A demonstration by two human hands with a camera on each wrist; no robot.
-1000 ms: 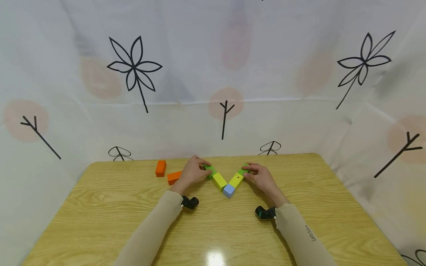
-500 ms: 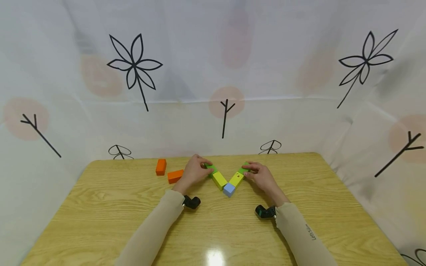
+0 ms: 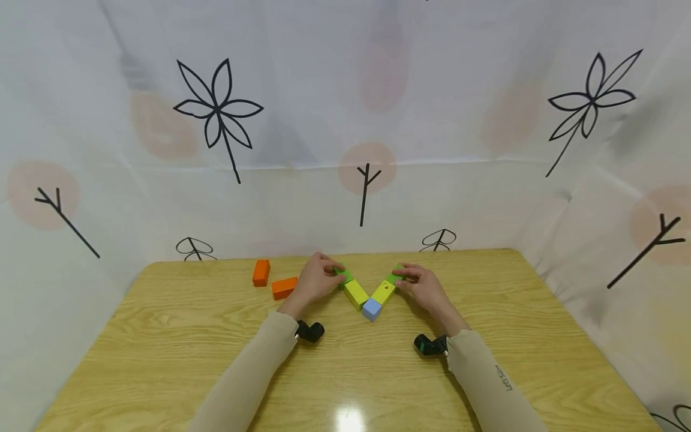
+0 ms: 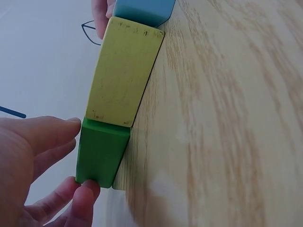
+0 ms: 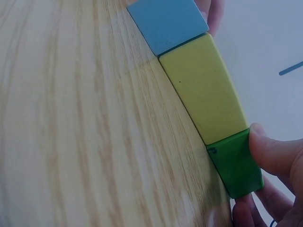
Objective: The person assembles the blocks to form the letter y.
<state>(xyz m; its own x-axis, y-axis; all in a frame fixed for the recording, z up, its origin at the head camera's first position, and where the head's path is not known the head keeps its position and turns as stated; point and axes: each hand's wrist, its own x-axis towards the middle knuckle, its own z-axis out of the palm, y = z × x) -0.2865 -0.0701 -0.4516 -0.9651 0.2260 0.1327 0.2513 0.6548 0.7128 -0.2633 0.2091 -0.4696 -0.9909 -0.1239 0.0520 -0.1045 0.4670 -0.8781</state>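
Note:
Toy blocks form a V on the wooden table. At its near tip sits a blue block (image 3: 372, 308). The left arm is a yellow block (image 3: 356, 294) and then a green block (image 4: 102, 153) butted against its far end. My left hand (image 3: 314, 279) pinches that green block at its outer end, fingertips on its side and end. A second yellow block (image 3: 383, 293), with a small mark on top, and another green block (image 5: 234, 165) make the right arm. My right hand (image 3: 426, 288) grips this green block, the thumb by its seam with the yellow one.
Two orange blocks lie on the table (image 3: 378, 384) to the left: one orange block (image 3: 261, 273) near the back edge, another orange block (image 3: 284, 288) close beside my left hand. A patterned cloth (image 3: 291, 204) hangs behind the table.
The left green block has shifted slightly to the right with my left hand, more in line with its yellow neighbour. My right hand and the other blocks stay as they were.

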